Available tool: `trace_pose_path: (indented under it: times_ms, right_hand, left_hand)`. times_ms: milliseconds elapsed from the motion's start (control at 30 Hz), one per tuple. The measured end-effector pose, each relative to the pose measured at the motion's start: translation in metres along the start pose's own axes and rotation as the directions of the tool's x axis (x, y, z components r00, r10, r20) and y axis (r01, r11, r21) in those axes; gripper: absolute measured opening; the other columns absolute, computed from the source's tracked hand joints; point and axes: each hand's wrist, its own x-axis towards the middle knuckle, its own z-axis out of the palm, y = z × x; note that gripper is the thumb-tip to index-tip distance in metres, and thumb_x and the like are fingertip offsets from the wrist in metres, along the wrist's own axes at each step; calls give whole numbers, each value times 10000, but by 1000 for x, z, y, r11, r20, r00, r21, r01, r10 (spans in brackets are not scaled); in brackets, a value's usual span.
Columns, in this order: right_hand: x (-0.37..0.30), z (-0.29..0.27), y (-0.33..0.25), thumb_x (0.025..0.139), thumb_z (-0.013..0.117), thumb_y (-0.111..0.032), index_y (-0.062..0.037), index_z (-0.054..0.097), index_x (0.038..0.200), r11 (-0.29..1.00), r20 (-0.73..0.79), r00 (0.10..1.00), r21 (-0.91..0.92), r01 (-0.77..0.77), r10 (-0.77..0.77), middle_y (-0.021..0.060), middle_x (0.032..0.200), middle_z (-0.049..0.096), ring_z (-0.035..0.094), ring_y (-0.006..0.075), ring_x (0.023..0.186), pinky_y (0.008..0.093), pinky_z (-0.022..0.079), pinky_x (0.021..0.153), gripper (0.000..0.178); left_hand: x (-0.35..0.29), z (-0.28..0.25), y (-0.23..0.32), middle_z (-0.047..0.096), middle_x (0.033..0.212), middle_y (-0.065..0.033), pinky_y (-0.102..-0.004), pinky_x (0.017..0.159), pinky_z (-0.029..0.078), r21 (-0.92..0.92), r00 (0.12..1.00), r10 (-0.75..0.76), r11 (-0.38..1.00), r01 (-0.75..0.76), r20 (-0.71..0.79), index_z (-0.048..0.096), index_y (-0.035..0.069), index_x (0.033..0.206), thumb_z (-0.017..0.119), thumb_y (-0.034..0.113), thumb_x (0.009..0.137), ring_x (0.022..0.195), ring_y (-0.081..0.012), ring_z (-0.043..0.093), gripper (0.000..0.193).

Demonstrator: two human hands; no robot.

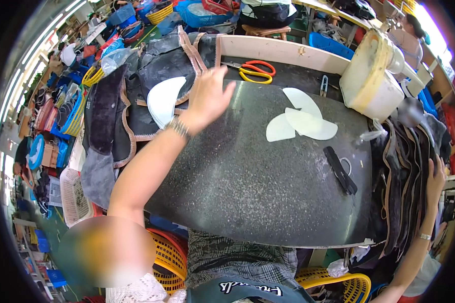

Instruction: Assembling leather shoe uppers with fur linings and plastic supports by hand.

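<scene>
My left hand [210,98] reaches over the far left of the dark work board [247,177], with thumb and fingers apart and nothing seen in it. It is beside dark leather-like pieces [162,63] with pale notched edges. White curved pieces [164,101] lie on those, close to my left wrist. At the right, my right hand [436,182] rests with outstretched fingers on a row of similar dark pieces [404,177] hanging over the board's edge. More white rounded pieces [311,123] overlap on the board between my hands.
Scissors [258,71] with red and yellow handles lie behind the board, near small blue snips [324,86]. A whitish container [371,76] stands at the back right. A black strap-like item [340,171] lies on the board. Yellow baskets [169,257] sit below the front edge.
</scene>
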Motion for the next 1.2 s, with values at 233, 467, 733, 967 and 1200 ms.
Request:
trace_pose_path:
  times_ms: [233, 467, 733, 967, 1200]
  right_hand:
    - [-3, -71, -160, 917, 607, -45, 3, 640, 1121, 892, -131, 967, 374, 253, -219, 140, 1207, 624, 569, 291, 1150, 362, 418, 1005, 212]
    - [2, -94, -265, 807, 670, 28, 19, 679, 987, 611, -67, 936, 741, 279, -346, 141, 1066, 675, 618, 294, 1043, 376, 468, 937, 180]
    - [39, -88, -456, 839, 639, -33, -28, 621, 1183, 107, -326, 726, 870, 480, -605, 173, 1190, 627, 575, 347, 1125, 438, 433, 993, 344]
    - [53, -50, -659, 886, 574, -309, -30, 619, 1118, 177, -410, 560, 672, 719, -720, 137, 1082, 625, 559, 292, 1115, 393, 430, 975, 366]
    - [47, -39, -649, 940, 548, -415, -12, 580, 1261, 168, -327, 593, 760, 628, -736, 131, 1255, 608, 520, 304, 1233, 392, 386, 1062, 516]
  left_hand:
    - [93, 20, -122, 470, 1372, -314, -592, 1112, 209, 464, 774, -517, 619, 633, -365, 472, -40, 1350, 638, 276, 848, 1321, -520, 371, 616]
    - [71, -34, -134, 701, 908, -230, -392, 789, 524, -17, 817, -570, 819, 573, 82, 713, 5, 980, 582, 53, 758, 915, -321, 699, 263]
    - [37, -24, -114, 688, 934, 14, -221, 657, 480, -541, 931, -293, 759, 364, 216, 691, -10, 1130, 656, 33, 890, 757, -43, 576, 246]
    - [33, -37, -115, 600, 825, 45, -225, 612, 410, -835, 779, -627, 444, 326, -29, 688, 17, 1060, 611, 174, 957, 684, -57, 503, 203]
    - [56, -184, -54, 689, 982, -21, -225, 729, 491, -844, 826, -368, 490, -217, -426, 681, -8, 1105, 593, 111, 957, 810, -73, 622, 209]
